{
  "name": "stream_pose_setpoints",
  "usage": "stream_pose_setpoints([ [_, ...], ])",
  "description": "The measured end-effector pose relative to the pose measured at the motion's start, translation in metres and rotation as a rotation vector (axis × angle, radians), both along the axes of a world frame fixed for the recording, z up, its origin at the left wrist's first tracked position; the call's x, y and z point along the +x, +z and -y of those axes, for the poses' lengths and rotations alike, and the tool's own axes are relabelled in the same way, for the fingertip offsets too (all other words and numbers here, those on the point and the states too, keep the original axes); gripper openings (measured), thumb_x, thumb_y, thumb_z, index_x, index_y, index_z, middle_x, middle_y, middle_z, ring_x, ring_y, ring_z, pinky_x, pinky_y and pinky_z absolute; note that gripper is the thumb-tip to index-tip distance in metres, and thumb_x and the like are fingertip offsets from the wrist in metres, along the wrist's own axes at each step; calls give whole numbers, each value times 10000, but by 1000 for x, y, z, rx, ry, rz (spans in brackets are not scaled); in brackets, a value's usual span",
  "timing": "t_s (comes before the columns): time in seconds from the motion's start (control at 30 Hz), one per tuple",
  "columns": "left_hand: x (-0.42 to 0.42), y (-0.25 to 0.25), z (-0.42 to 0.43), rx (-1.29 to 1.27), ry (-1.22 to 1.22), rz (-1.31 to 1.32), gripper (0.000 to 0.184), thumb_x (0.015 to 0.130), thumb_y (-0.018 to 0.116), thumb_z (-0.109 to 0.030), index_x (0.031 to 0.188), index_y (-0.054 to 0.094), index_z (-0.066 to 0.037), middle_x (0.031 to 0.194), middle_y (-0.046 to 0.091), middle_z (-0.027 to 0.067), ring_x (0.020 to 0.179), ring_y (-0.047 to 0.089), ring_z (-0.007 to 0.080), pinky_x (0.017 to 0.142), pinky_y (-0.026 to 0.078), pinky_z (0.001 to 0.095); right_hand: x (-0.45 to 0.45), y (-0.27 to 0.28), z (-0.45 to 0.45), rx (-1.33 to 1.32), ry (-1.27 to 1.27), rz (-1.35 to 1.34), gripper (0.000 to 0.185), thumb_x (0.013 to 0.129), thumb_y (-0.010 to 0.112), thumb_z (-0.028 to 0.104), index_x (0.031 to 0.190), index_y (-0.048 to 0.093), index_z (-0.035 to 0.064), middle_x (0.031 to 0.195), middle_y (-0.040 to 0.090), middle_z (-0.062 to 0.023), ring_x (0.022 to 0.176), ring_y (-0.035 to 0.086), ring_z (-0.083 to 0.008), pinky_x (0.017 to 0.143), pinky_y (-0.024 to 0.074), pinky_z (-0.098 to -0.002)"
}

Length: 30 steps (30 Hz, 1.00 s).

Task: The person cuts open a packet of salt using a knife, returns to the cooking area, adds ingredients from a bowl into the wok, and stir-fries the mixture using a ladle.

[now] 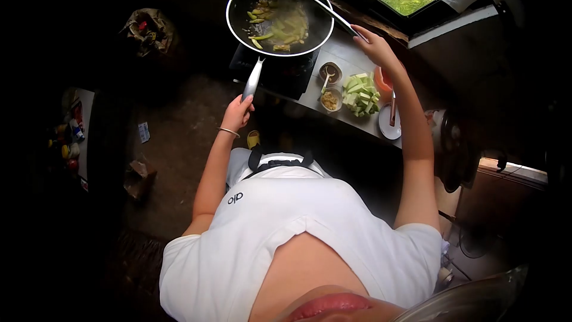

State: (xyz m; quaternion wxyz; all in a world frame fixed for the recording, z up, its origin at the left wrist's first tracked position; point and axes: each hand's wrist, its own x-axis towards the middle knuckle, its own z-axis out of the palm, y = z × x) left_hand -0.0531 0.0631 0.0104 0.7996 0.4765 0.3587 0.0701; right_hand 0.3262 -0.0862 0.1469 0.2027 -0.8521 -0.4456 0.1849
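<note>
White shirt (pixel 298 197) | steaming dark pan (pixel 320 24) | left fingers (pixel 246 104) gripping handle (pixel 252 81) | right fingers (pixel 366 36) gripping utensil (pixel 325 6)

The wok (pixel 241 15) is coloured black inside and edged with a white rim. Yellow-green is shown by the food pieces (pixel 289 27), silver by the wok handle (pixel 252 80) and the long-handled utensil (pixel 325 8). The cut vegetable (pixel 361 94) is tinted pale green and white, the bowl (pixel 383 83) orange. The white shirt (pixel 310 203) is marked with black lettering (pixel 235 198).

Head view — close above shirt (pixel 316 206), facing forward-down toward pan (pixel 241 15).
</note>
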Motion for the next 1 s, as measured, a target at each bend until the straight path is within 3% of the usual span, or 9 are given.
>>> stream_pose_setpoints([
  [0.03, 0, -1, -1, -5, -13, 8, 277, 917, 526, -348, 819, 482, -93, 649, 493, -13, 363, 344, 43, 320, 223, 194, -8, 1, 0, -32, 33, -41, 424, 901, 518, 323, 1310, 474, 218, 942, 646, -194, 889, 614, -356, 795, 463, -386],
  [0.13, 1, 1, 1, -7, 20, 1, 267, 915, 529, -344, 834, 485, -94, 662, 498, -12, 365, 344, 42, 321, 223, 193, -25, 42, 16, -260, 21, -212, 408, 906, 517, 314, 1300, 496, 212, 1067, 628, -191, 980, 618, -271, 854, 458, -355],
  [0.33, 2, 3, 2, -15, 28, 8, 254, 912, 536, -337, 857, 493, -93, 681, 504, -12, 365, 343, 42, 323, 226, 194, -7, 138, 71, -207, 206, -104, 361, 886, 554, 197, 1241, 565, 134, 976, 670, -121, 828, 640, -167, 757, 495, -296],
  [0.4, 2, 8, 2, -1, 38, -10, 269, 911, 538, -345, 832, 490, -93, 642, 488, -16, 363, 339, 42, 326, 226, 195, -19, 180, 53, -497, 182, -164, 386, 871, 553, 126, 1254, 544, 75, 930, 654, -88, 778, 583, -109, 729, 480, -253],
  [0.6, 2, 5, 5, 20, 32, -39, 295, 909, 544, -353, 775, 479, -99, 556, 435, -30, 351, 328, 43, 323, 221, 198, 9, 79, 5, -228, 282, -152, 410, 899, 562, 300, 1286, 522, 170, 683, 546, -31, 584, 475, -94, 556, 423, -266],
  [0.87, 4, 11, 5, 21, 43, -25, 291, 912, 535, -353, 778, 480, -100, 598, 456, -27, 353, 321, 43, 325, 219, 195, 36, 39, -21, 10, 35, -234, 426, 898, 554, 296, 1299, 504, 161, 561, 444, 13, 433, 381, -74, 411, 346, -245],
  [0.9, 3, 10, 5, 20, 40, -28, 291, 912, 535, -353, 778, 480, -100, 598, 456, -27, 353, 321, 43, 325, 219, 195, 38, 34, -30, -53, 54, -219, 423, 900, 542, 292, 1302, 497, 169, 663, 578, -62, 526, 530, -138, 505, 441, -280],
  [0.93, 3, 10, 4, 24, 45, -37, 292, 913, 533, -353, 779, 480, -99, 599, 457, -27, 353, 321, 43, 324, 220, 195, 23, 32, -34, -12, 124, -38, 422, 898, 537, 300, 1300, 493, 177, 914, 662, -145, 772, 641, -246, 688, 497, -337],
  [1.0, 2, 11, 7, 24, 47, -50, 293, 913, 532, -353, 779, 480, -98, 599, 458, -26, 353, 322, 43, 324, 221, 195, 15, 23, -35, -38, 309, 2, 416, 895, 536, 304, 1292, 498, 183, 1124, 619, -154, 987, 607, -313, 844, 466, -367],
])
